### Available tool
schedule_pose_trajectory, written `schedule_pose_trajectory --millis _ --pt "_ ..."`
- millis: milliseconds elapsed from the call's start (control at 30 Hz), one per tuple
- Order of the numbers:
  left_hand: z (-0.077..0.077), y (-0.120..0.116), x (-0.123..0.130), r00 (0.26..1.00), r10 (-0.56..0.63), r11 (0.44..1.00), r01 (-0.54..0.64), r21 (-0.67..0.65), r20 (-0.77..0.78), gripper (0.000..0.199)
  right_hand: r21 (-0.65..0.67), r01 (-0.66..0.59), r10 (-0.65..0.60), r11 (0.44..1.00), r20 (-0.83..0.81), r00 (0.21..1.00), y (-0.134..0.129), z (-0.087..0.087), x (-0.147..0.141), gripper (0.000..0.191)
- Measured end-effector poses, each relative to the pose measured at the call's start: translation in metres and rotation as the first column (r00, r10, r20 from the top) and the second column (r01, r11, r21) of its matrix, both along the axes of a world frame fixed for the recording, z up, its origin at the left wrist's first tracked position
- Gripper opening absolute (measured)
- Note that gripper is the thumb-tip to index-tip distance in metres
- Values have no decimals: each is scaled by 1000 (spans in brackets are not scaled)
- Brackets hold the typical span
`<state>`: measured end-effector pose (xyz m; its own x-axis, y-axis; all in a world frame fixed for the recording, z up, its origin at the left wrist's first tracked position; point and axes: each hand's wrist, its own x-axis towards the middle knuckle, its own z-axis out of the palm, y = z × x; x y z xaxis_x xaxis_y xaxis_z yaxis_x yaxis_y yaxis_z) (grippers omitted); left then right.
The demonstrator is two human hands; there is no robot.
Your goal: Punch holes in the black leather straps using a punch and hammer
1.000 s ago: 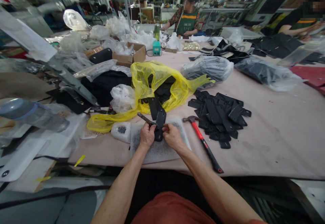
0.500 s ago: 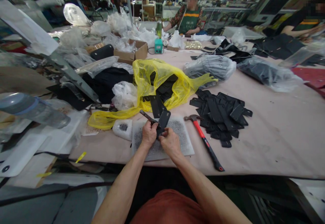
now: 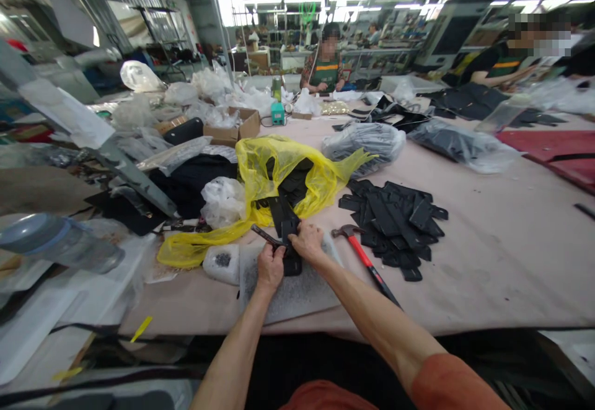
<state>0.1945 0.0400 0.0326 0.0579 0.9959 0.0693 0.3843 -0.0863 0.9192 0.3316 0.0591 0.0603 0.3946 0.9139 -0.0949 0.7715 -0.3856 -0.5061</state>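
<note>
My left hand point(image 3: 271, 269) is closed around a dark rod-shaped tool point(image 3: 263, 234), which points up and left. Its fingertips also meet the left edge of a flat black piece with a rounded end point(image 3: 292, 266). At the far part of that piece, my right hand point(image 3: 307, 241) pinches it, fingers bent over the edge. Both hands are above a speckled white board point(image 3: 304, 298). Just behind them, black strips point(image 3: 279, 210) stick out of a yellow mesh bag point(image 3: 260, 156). Right of the board lies a claw hammer point(image 3: 363, 256) with a red and black handle.
A heap of black pieces point(image 3: 395, 218) lies right of the hammer. Left of the board sits a small white block point(image 3: 222, 264) with dark bits in its hollow. Plastic-wrapped bundles point(image 3: 365, 143) lie farther back. Two people work across the table; a metal post point(image 3: 134, 174) slants at left.
My right hand has shifted from the near end of the black piece to its far part. The piece now hangs lower, toward me. The head view has tilted upward.
</note>
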Motion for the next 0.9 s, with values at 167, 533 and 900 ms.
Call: schedule_pose_trajectory --millis 167,533,900 --pt "-3 1 -1 999 36 999 -36 -15 17 19 56 18 -16 998 -37 999 7 3 -2 39" --pt "-1 -1 3 999 20 999 -18 -47 36 18 356 239 -379 903 401 834 1 96 214 42" --pt "2 1 4 1000 16 999 -17 -29 -12 19 -19 -203 204 979 97 974 41 21 -1 29"
